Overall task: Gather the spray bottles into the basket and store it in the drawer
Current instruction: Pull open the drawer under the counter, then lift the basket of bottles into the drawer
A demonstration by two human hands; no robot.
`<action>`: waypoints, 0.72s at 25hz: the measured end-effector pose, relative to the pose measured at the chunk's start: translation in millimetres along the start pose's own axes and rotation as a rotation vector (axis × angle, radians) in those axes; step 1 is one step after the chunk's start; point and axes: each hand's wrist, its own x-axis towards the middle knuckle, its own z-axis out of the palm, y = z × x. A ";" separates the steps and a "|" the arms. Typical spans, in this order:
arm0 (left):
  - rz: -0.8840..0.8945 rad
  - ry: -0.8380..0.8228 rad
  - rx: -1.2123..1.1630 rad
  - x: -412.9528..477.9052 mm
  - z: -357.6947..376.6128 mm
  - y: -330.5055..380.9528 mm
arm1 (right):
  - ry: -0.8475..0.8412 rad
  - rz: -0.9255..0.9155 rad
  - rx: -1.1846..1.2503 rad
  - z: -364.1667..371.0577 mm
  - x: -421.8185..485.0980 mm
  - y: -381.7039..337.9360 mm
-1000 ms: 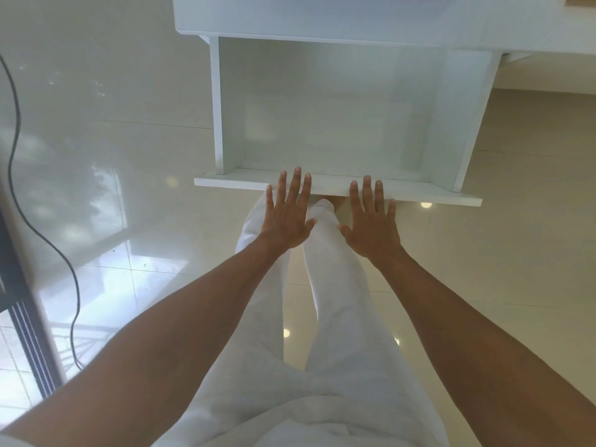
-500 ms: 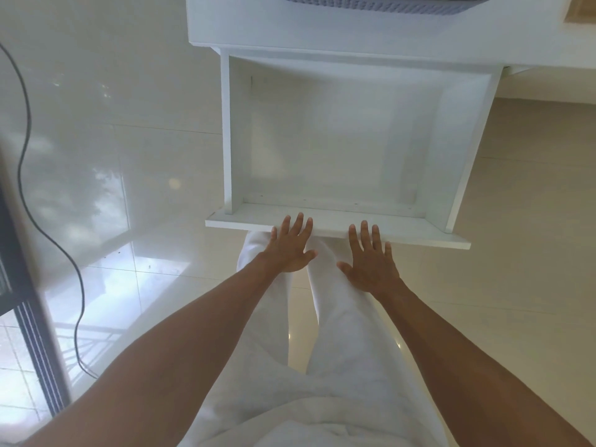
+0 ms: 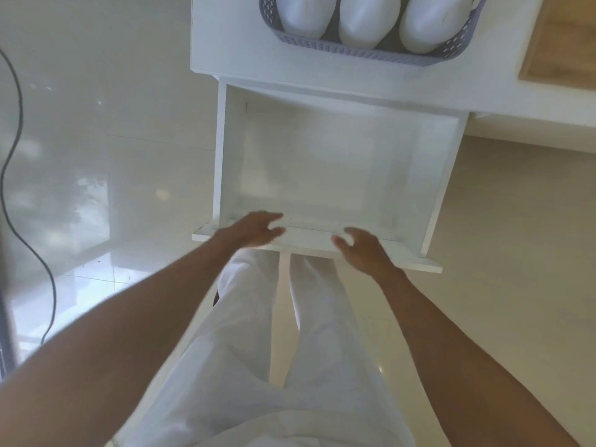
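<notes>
— Where's the basket?

— Up on the white cabinet top (image 3: 225, 37). The grey basket (image 3: 371, 54) holds three white spray bottles (image 3: 367, 19) lying side by side.

— And the drawer?

— The white drawer (image 3: 322, 169) is pulled out below it.

— The hands?

— Blurred. The left hand (image 3: 254, 230) and right hand (image 3: 364, 250) are over the drawer's front edge, fingers loosely spread, gripping nothing.
</notes>
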 end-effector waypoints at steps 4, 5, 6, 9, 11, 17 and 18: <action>0.011 0.516 -0.427 -12.3 -114.3 8.4 | 0.585 -0.038 0.207 -127.2 20.2 -21.6; 0.033 0.624 -0.537 -15.0 -148.7 12.6 | 0.711 -0.015 0.308 -164.6 25.7 -25.6; 0.042 0.691 -0.644 -17.5 -183.5 17.9 | 0.807 0.003 0.435 -201.0 29.4 -30.5; 0.055 0.754 -0.917 -25.9 -274.0 45.2 | 0.914 -0.013 0.704 -286.9 39.4 -49.6; 0.076 0.759 -0.918 -26.8 -310.7 65.5 | 0.912 -0.016 0.727 -320.9 47.2 -62.8; 0.029 0.678 -0.753 -8.2 -345.0 105.8 | 0.801 0.044 0.646 -349.2 64.7 -90.8; 0.018 0.657 -0.742 -4.0 -347.3 110.3 | 0.782 0.057 0.644 -349.9 67.5 -92.5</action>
